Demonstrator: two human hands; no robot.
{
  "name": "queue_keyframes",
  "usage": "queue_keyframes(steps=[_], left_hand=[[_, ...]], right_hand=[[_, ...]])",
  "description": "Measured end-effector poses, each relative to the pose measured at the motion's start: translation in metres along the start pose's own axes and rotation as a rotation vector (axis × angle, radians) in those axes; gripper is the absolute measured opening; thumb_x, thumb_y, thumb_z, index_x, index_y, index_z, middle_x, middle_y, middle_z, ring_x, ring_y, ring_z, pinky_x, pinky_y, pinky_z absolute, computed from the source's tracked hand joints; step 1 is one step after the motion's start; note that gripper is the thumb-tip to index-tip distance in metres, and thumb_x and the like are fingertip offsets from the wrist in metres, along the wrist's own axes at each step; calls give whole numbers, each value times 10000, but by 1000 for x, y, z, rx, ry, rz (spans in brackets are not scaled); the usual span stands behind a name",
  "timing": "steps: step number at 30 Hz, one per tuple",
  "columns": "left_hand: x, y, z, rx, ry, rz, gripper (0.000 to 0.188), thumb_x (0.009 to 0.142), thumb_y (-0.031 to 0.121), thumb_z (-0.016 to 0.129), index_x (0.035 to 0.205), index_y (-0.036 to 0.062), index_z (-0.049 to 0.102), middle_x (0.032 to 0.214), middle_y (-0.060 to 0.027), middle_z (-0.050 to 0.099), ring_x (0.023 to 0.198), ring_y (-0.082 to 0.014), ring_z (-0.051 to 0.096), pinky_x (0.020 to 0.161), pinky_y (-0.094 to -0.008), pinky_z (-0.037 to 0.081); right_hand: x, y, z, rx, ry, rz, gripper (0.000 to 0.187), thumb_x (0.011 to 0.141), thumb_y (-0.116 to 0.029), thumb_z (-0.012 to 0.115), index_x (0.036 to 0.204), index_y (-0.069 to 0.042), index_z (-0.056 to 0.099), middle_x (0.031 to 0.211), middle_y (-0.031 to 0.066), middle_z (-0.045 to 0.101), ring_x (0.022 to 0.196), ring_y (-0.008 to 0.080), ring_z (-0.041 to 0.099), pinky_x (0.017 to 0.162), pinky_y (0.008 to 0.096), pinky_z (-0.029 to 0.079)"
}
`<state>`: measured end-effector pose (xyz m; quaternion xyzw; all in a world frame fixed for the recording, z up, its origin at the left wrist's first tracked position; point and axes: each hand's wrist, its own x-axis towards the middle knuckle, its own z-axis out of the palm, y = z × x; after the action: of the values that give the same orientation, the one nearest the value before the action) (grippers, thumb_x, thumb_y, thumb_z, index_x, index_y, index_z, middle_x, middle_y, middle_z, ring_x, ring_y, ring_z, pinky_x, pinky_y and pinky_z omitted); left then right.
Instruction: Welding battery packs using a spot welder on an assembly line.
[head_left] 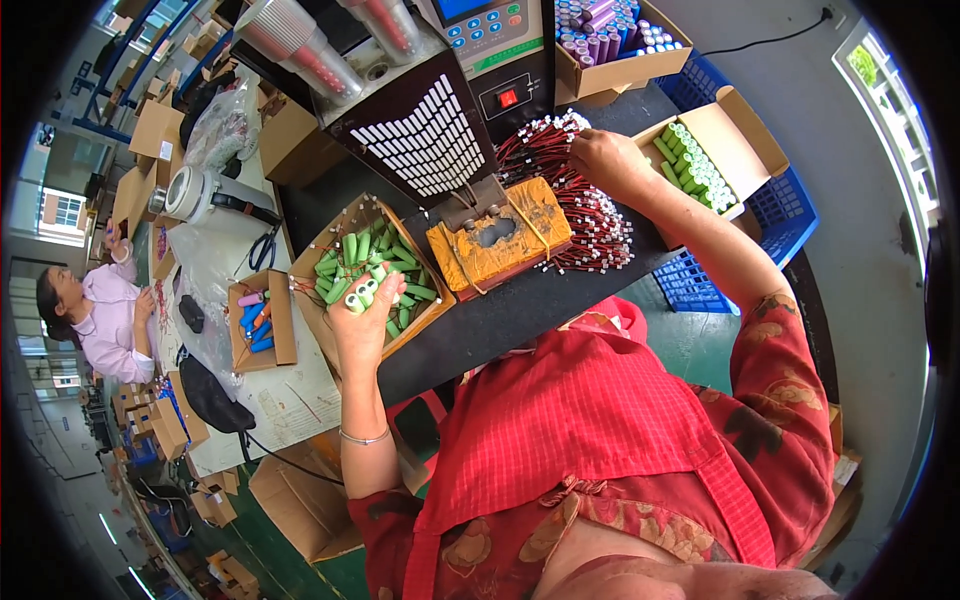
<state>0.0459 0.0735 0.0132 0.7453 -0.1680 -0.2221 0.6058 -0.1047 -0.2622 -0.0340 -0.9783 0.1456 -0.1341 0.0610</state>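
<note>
Your left grip point(358, 312) holds green batteries point(365, 291), hiding part of the cardboard box point(428, 327) below it. Red wires point(592, 228) lie beside your right grip point(610, 160); its underside is hidden, so I cannot tell whether it pinches any.

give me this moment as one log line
left hand: holding green cells over open carton | right hand: at red wires with white connectors, grip unclear | yellow-taped block: between hands
</note>
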Motion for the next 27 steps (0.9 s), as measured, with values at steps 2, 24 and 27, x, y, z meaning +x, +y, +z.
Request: queue_keyframes(steps=[2,24,27], left_hand=[[-6,7,5,-63,-44,-36,281,809,79,636,1047,-56,572,878,-121,639,752,-155,624,655,-246,510],[-34,4,104,-617,-301,-226,282,770,27,658,1034,15,560,869,-65,625,765,-157,622,600,-237,508],[-32,8,100,-608,-404,-175,301,788,51,653,1057,-26,541,905,-60,609,790,-134,615,624,-250,537]], right_hand=[[-10,-4,-15,53,-36,39,112,748,-104,571,718,3,553,696,150,552,657,298,579,626,372,483],[-88,-108,-56,1197,-195,104,252,833,-134,615,1047,-25,537,947,56,580,873,124,569,784,257,474],[-72,-117,-50,1326,-291,352,170,868,-188,584,894,-21,598,665,-25,549,578,29,494,504,176,415]])
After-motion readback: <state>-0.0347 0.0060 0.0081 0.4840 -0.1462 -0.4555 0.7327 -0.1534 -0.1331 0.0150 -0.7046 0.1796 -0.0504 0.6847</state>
